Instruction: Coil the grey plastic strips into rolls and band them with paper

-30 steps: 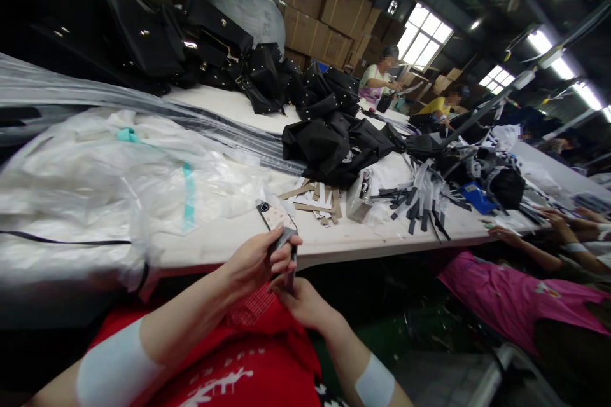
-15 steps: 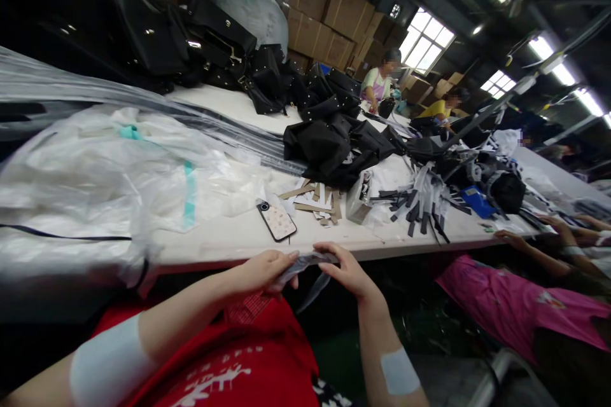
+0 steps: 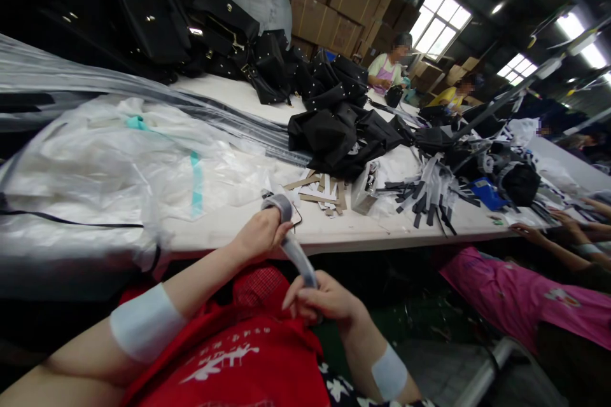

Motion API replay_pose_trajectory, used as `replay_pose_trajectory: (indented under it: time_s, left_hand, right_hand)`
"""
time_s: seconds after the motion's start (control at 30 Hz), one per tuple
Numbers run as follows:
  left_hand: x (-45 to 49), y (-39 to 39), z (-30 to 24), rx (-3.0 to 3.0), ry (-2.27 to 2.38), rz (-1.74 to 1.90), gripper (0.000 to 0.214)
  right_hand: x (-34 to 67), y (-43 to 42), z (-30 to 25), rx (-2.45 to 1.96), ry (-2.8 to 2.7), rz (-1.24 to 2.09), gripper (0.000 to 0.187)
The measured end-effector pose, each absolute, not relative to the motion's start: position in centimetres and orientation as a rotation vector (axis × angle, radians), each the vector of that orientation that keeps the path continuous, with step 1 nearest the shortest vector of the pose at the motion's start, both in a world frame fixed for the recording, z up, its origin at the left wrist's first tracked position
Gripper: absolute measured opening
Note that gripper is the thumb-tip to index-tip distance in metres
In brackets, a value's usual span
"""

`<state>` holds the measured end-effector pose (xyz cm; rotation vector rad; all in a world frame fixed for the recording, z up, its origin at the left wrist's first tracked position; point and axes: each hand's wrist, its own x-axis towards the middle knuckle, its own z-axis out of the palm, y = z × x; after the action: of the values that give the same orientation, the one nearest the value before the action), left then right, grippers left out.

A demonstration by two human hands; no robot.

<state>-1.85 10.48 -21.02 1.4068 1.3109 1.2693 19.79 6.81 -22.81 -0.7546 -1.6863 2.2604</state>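
A long grey strip [image 3: 298, 255], shiny like a strap in plastic film, runs between my hands in front of the table edge. My left hand [image 3: 258, 235] is closed around its upper part, where it bends into a loop above the knuckles. Lower down and to the right, my right hand [image 3: 329, 297] pinches the other end between thumb and fingers. Behind the loop lies a phone [image 3: 296, 216], mostly covered by the strip and my left hand.
Clear plastic bags [image 3: 119, 172] cover the left of the white table [image 3: 229, 222]. Card strips [image 3: 319, 194], a small box [image 3: 364, 191] and black-and-grey strips [image 3: 429, 194] lie to the right. Black bags [image 3: 334, 133] are heaped behind. A co-worker's hand [image 3: 529, 233] rests at far right.
My left hand has risen towards the phone, lifting the strip into a loop. My right hand has dropped lower, and the strip between the hands is now drawn out longer.
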Motion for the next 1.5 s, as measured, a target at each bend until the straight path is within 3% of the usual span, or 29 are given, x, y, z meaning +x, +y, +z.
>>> replay_pose_trajectory:
  time_s: [0.13,0.3,0.47,0.63,0.77,0.87,0.97,1.13,1.27,1.43,1.5]
  left_hand:
    - [-1.0,8.9,-21.8,1.704,1.235,0.845,0.033]
    - [-1.6,9.1,-20.9,1.185,0.906,0.51,0.056]
    - [-3.0,10.6,-20.6,0.529,0.633,0.68,0.06]
    - [-4.0,12.7,-18.7,0.311,0.574,1.021,0.059]
    - [-3.8,14.6,-18.8,0.525,0.75,1.462,0.04]
    - [-2.9,14.9,-20.8,1.098,1.23,1.606,0.027]
    - [-2.1,13.6,-22.8,1.779,1.587,1.157,0.026]
    - [-2.3,11.0,-23.2,2.263,1.505,0.465,0.042]
    - [-3.0,10.6,-22.8,2.162,1.474,0.312,0.055]
    - [-3.6,10.4,-23.2,1.688,1.248,0.261,0.063]
    - [-3.9,10.1,-23.3,1.379,1.06,0.267,0.063]
  right_hand:
    - [22.8,10.9,-21.1,-0.934,-1.607,1.98,0.052]
    - [23.9,14.4,-24.0,-1.159,-1.938,1.76,0.048]
    - [23.5,14.1,-26.1,-1.136,-1.801,1.962,0.054]
    - [21.8,13.2,-26.5,-1.108,-1.641,2.022,0.041]
    - [19.0,11.8,-26.3,-1.014,-1.589,2.234,0.04]
    - [17.0,11.0,-24.9,-0.76,-1.445,2.4,0.039]
    - [16.2,11.3,-23.2,-0.59,-1.256,2.431,0.036]
    - [17.1,12.6,-23.2,-0.678,-1.227,2.415,0.037]
    - [18.3,13.3,-23.7,-0.968,-1.625,2.2,0.042]
    - [19.4,14.5,-22.9,-1.063,-2.371,1.62,0.044]
    - [19.4,14.5,-22.8,-1.03,-2.447,1.619,0.046]
